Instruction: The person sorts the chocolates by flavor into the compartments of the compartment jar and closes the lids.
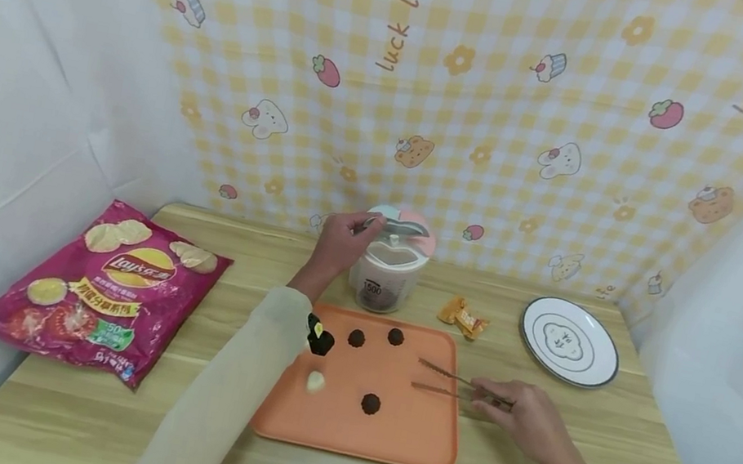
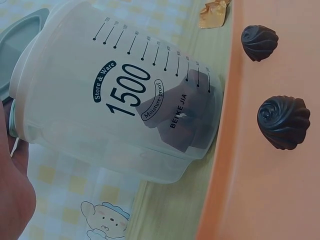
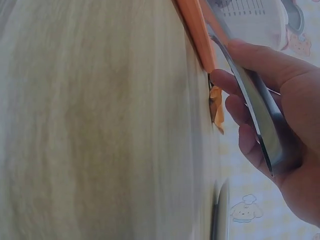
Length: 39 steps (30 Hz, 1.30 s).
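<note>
A left hand (image 1: 337,243) grips the lid (image 1: 401,225) of a translucent plastic canister (image 2: 120,95) behind the orange tray (image 1: 411,430). The right hand (image 1: 521,416) grasps metal tongs (image 1: 445,382) over the tray's swirled dark chocolates (image 2: 283,121).

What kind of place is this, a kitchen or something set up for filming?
Probably a small staged snack corner rather than a real kitchen: a wooden table is boxed in by a cartoon gingham backdrop and white sheets, with a crisp bag and an orange tray.
</note>
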Each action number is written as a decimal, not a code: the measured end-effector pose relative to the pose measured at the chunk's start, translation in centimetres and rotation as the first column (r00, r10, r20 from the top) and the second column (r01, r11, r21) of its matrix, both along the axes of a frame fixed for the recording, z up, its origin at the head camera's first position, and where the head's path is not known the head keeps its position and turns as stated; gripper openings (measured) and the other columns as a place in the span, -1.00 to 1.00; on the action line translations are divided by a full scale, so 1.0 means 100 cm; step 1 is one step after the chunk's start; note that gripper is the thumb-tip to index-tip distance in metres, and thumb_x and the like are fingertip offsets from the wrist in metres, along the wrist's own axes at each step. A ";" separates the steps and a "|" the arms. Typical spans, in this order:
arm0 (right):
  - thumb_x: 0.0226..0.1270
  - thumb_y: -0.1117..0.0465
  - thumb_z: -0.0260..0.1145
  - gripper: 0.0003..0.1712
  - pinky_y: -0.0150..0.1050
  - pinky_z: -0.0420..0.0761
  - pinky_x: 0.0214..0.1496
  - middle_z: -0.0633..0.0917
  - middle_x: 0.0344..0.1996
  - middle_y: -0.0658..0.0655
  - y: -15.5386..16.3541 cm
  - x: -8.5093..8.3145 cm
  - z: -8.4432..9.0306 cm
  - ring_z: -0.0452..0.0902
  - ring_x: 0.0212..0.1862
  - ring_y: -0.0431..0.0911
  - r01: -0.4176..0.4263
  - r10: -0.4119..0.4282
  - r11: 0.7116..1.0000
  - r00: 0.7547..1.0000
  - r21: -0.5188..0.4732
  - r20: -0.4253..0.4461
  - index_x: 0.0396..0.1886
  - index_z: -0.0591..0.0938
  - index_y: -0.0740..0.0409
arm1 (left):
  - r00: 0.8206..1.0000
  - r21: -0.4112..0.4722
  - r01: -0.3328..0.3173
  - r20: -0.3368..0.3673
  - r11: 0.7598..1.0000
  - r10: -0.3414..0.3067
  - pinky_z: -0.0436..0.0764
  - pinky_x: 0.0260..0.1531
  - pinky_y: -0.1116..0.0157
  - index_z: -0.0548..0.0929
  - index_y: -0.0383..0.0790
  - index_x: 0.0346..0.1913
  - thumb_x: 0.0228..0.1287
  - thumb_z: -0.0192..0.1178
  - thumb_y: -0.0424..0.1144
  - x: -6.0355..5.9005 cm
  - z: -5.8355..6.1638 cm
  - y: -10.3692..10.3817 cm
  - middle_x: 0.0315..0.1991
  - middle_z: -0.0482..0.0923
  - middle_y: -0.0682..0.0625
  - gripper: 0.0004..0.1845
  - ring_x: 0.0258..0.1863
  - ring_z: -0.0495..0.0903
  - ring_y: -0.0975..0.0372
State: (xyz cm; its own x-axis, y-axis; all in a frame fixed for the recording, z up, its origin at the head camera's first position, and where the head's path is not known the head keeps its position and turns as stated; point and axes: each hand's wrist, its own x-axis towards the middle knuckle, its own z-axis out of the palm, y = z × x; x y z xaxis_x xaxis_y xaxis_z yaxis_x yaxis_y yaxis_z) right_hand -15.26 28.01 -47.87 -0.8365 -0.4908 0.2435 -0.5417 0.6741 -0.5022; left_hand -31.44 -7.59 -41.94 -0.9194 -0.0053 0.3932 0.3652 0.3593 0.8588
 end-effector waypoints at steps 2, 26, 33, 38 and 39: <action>0.10 0.11 0.46 -0.61 -0.28 0.59 -0.29 0.72 -0.25 -0.10 0.000 0.000 0.000 0.62 -0.27 -0.29 0.009 -0.009 1.000 1.000 0.017 0.009 -0.04 0.70 0.07 | 1.000 0.000 0.003 -0.004 1.000 -0.003 0.48 -0.03 0.31 0.71 -0.04 -0.03 0.23 0.09 0.26 0.000 0.000 0.000 0.05 0.57 0.03 -0.49 0.03 0.52 0.33; 0.08 0.08 0.47 -0.62 -0.15 0.56 -0.12 0.70 -0.16 -0.06 0.002 -0.002 -0.004 0.59 -0.11 -0.18 0.028 -0.030 0.996 0.999 0.083 0.026 -0.07 0.71 0.04 | 1.000 -0.003 -0.001 -0.009 1.000 0.001 0.46 -0.01 0.34 0.70 -0.05 -0.03 0.22 0.09 0.27 0.000 -0.001 0.001 0.07 0.55 0.01 -0.48 0.07 0.49 0.33; 0.06 0.03 0.48 -0.53 -0.12 0.55 -0.06 0.69 -0.12 -0.03 0.001 -0.004 0.000 0.59 -0.07 -0.13 0.027 -0.033 0.995 0.997 0.093 0.066 -0.01 0.68 0.09 | 1.000 -0.004 -0.003 -0.019 1.000 0.003 0.45 0.00 0.35 0.71 -0.06 -0.03 0.23 0.09 0.25 0.000 -0.001 0.000 0.06 0.56 0.01 -0.49 0.08 0.49 0.32; 0.15 0.02 0.42 -0.54 -0.03 0.51 0.00 0.67 -0.06 -0.02 -0.002 -0.011 0.008 0.56 0.00 -0.06 0.033 -0.036 0.994 0.999 0.105 0.027 0.03 0.65 0.09 | 1.000 -0.010 0.003 -0.020 1.000 -0.003 0.46 0.00 0.32 0.70 -0.06 -0.02 0.24 0.08 0.26 -0.001 -0.001 0.001 0.05 0.57 0.03 -0.48 0.07 0.50 0.32; 0.17 0.03 0.41 -0.56 -0.03 0.50 0.01 0.66 -0.05 -0.02 -0.003 -0.014 0.011 0.55 0.02 -0.06 0.030 -0.031 0.994 0.999 0.101 0.008 0.03 0.66 0.08 | 1.000 -0.012 0.006 -0.017 1.000 -0.006 0.47 -0.01 0.31 0.70 -0.05 -0.02 0.24 0.08 0.26 -0.001 -0.001 0.001 0.04 0.57 0.03 -0.48 0.06 0.50 0.32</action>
State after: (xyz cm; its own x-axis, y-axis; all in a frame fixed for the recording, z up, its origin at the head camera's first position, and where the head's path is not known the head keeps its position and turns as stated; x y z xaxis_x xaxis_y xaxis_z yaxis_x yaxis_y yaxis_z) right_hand -16.62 27.68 -46.77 -0.8534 -0.4871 0.1857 -0.5159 0.7376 -0.4356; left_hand -31.57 -7.53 -42.01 -0.9125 0.0047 0.4091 0.3821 0.3672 0.8480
